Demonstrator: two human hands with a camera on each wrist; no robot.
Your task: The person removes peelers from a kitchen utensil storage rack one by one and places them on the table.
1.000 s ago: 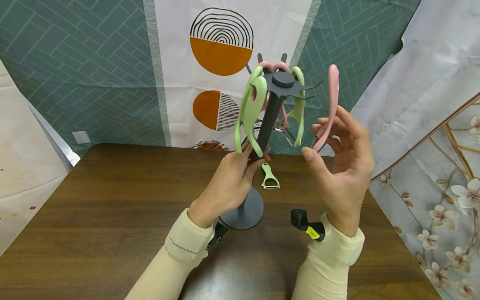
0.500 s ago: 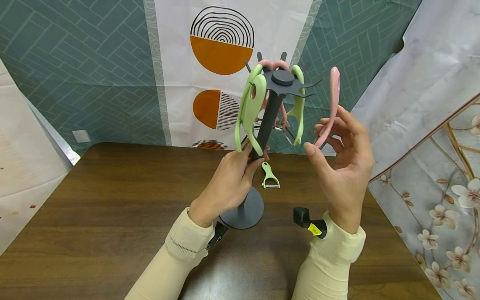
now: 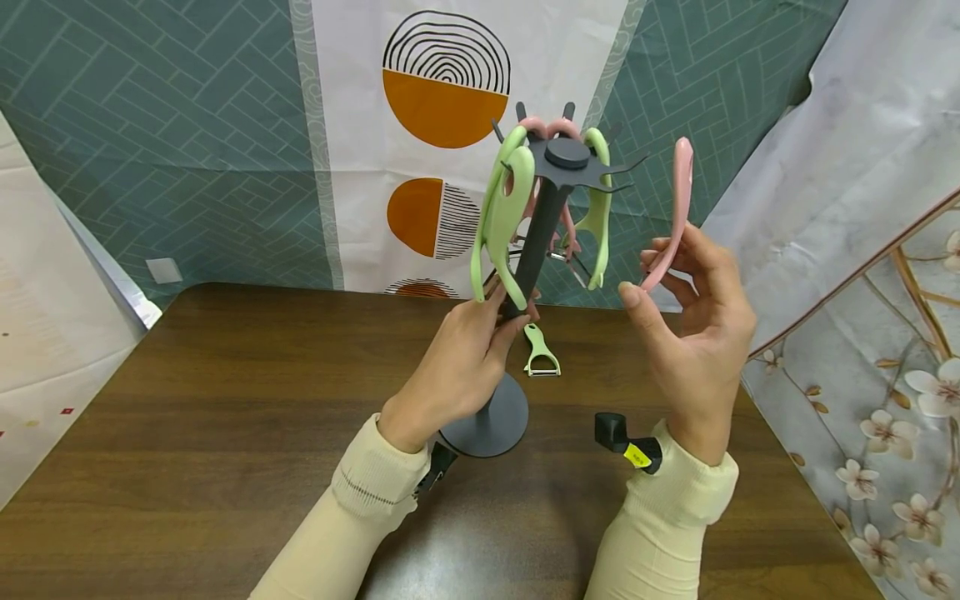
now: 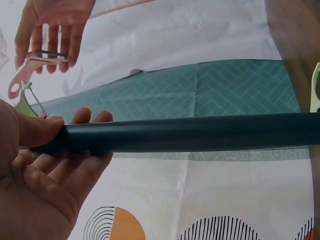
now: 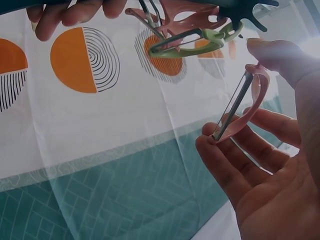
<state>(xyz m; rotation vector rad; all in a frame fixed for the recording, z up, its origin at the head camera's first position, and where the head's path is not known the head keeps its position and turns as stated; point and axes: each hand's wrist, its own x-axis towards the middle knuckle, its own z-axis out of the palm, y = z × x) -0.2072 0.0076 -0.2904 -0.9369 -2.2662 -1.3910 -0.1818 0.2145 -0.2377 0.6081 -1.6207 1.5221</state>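
My left hand [image 3: 453,358] grips the post [image 3: 542,233] of a dark hook stand, which leans slightly right with its round base [image 3: 487,421] low over or on the table; I cannot tell which. Green peelers [image 3: 505,212] hang on the stand's left, pink peelers [image 3: 562,127] at the back, and another green peeler [image 3: 600,217] on its right. To the right of the hooks, my right hand [image 3: 701,333] pinches a pink peeler [image 3: 681,196] by its blade end, handle upward. The right wrist view shows its metal blade [image 5: 234,106] between thumb and fingers.
A green peeler [image 3: 540,354] lies on the brown wooden table [image 3: 262,417] behind the stand. Two bare hooks [image 3: 622,171] stick out toward the right hand. A patterned cloth [image 3: 345,100] hangs behind the table, and a floral cloth [image 3: 862,433] borders its right side.
My right hand has drifted right and slightly down with the pink peeler, widening its distance from the bare hooks. My left hand and the stand stay in place.
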